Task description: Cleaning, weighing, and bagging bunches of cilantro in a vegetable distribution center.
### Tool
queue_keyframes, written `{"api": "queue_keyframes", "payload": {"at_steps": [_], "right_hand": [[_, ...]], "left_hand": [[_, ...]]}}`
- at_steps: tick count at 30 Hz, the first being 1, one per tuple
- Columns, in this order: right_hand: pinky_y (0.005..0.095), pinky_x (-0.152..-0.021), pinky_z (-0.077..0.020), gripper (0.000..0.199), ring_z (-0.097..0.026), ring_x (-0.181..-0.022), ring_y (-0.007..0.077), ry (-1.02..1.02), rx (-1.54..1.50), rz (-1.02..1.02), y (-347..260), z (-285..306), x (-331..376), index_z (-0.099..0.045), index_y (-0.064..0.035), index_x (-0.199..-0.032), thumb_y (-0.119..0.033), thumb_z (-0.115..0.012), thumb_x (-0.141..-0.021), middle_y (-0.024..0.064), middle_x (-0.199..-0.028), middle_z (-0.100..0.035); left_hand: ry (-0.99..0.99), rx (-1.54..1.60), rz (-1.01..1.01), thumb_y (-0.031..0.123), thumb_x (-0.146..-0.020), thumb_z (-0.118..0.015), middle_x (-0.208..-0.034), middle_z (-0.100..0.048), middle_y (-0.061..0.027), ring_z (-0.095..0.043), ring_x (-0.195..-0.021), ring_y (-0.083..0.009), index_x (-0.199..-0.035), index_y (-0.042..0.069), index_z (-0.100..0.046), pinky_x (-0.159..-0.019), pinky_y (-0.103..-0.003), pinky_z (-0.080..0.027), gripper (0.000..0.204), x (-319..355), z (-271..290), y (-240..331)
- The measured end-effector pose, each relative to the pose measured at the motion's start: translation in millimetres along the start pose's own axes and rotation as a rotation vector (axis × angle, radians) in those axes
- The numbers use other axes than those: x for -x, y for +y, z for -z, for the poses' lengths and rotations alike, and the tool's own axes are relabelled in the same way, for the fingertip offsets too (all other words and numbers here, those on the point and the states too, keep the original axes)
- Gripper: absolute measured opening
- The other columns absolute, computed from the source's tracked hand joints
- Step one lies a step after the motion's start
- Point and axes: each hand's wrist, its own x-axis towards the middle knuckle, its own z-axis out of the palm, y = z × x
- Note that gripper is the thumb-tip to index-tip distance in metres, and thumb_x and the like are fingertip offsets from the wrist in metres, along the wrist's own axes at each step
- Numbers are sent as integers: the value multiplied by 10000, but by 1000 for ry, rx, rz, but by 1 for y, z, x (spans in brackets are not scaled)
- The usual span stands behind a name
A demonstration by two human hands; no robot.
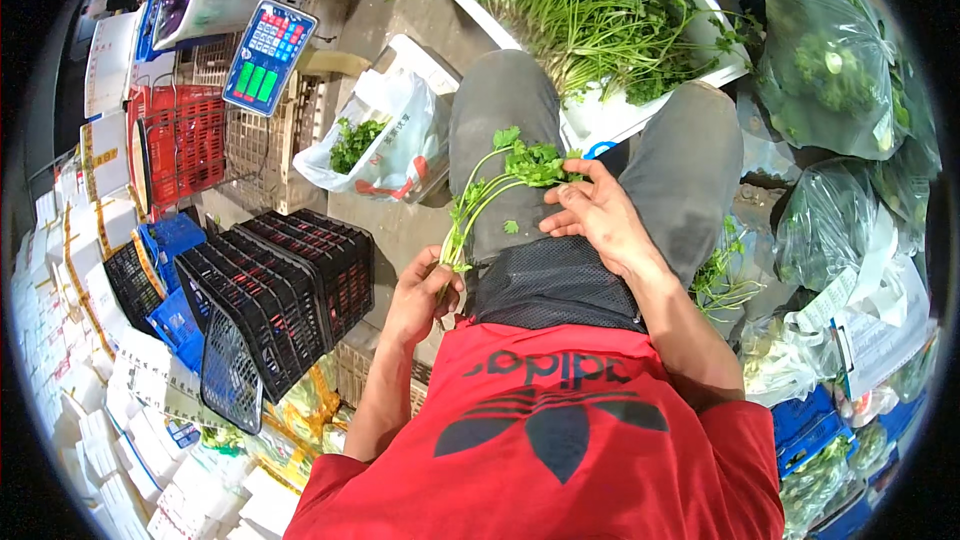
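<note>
A few thin-stemmed sprigs of coriander [490, 195] stretch between my two hands above my lap. My left hand [420, 300] is closed round the lower ends of the stems. At the leafy end, my right hand [605, 220] is closed with its fingertips on the leaves. A small loose leaf [511, 227] lies on my trouser leg below the stems. Beyond my knees stands a white foam box [735, 65] heaped with long-stemmed coriander [590, 10]. To the left, an open white plastic bag [410, 135] holds a smaller green bunch [355, 143].
Black plastic crates [270, 285] and a red basket [180, 145] stand at my left, below a scale display [269, 57]. Bags of green vegetables [835, 70] line the right side. Loose sprigs [725, 275] lie beside my right thigh. Stacked white boxes [110, 230] fill the far left.
</note>
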Motion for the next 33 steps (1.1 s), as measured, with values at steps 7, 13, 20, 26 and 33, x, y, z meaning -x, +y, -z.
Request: {"api": "queue_keyframes", "payload": {"at_steps": [7,13,20,26,33], "right_hand": [[349,-769,-594,532,-723,-831,241,-20,74,-33,-2,1,-12,-295,-18,-1513,-136,-536,-1054,210,-1185,-594],[347,-765,-599,518,-726,-823,236,1,-10,6,4,4,-9,-310,-60,-1528,-107,-517,-1055,204,-1185,-599],[323,-712,-588,461,-716,-763,215,54,68,21,-4,-1,-1,-367,-33,-1489,-43,-494,-1046,186,-1118,-641],[285,-659,-537,255,-661,-692,129,157,416,68,-4,0,10,-611,-3,-1236,-59,-594,-988,69,-894,-666],[355,-684,-527,123,-679,-760,251,233,772,410,-21,-26,12,-705,-43,-1034,-101,-647,-943,128,-909,-699]], "left_hand": [[-71,-31,-157,225,-1028,-626,-745,-596,-21,-502,-515,-108,-1296,104,-532,-426,-233,-306,308,-10,20,-21],[-6,196,-83,218,-1056,-573,-649,-554,-60,-471,-460,-137,-1276,72,-538,-405,-247,-313,266,-19,28,-19],[-161,279,-43,277,-1087,-489,-662,-583,-105,-455,-449,-146,-1234,6,-550,-422,-254,-336,315,-19,31,-11],[-241,263,-72,289,-1081,-502,-718,-632,-132,-532,-519,-163,-1231,7,-554,-450,-253,-368,324,-18,29,-4],[-252,244,-99,288,-1087,-482,-763,-664,-148,-586,-556,-178,-1218,6,-556,-450,-249,-375,320,-22,34,-7]]}}
